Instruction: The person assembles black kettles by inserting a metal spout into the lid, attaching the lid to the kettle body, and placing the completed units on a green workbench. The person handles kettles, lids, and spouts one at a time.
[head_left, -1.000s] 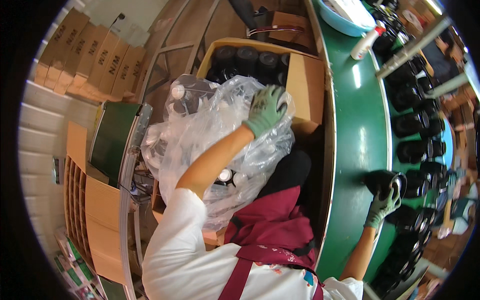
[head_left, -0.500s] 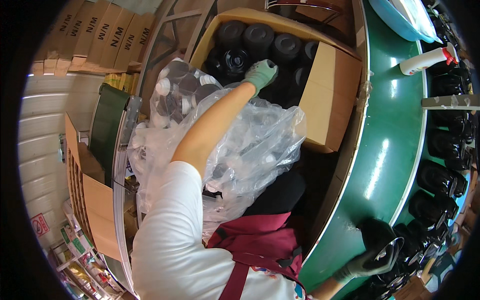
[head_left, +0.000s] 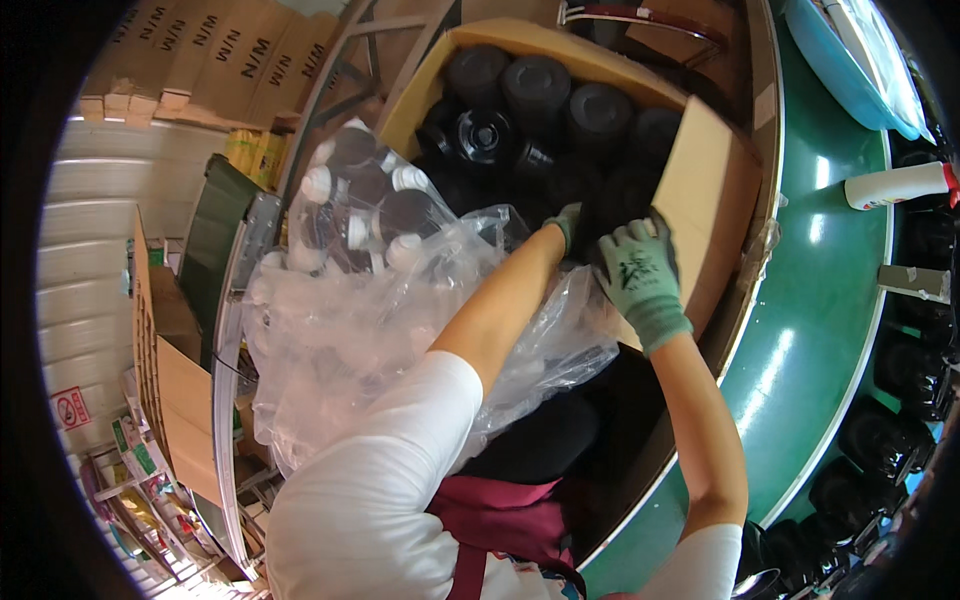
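Both my hands, in green-and-grey work gloves, reach into an open cardboard box (head_left: 720,190) packed with round black containers (head_left: 537,85). One glossy container (head_left: 485,136) shows a stepped round end. My left hand (head_left: 568,222) is low in the box's near part, its fingers mostly hidden among the dark containers. Just right of it, my right hand (head_left: 640,268) bends its fingers down at the box's near side, beside the raised flap. Its fingertips are out of sight, and what they grip cannot be made out. A clear plastic bag (head_left: 400,330) lies against my left forearm.
Clear bottles with white caps (head_left: 317,185) fill the bag. To the right runs a green conveyor (head_left: 800,330) with a spray bottle (head_left: 895,187) and a blue basin (head_left: 850,70); glossy black vessels (head_left: 880,440) line its far side. Flat cartons (head_left: 215,60) stand at upper left.
My right hand has left a black container by the conveyor at lower right and come into the box. My left hand has moved nearer and rightward, deeper among the containers. The view has shifted slightly.
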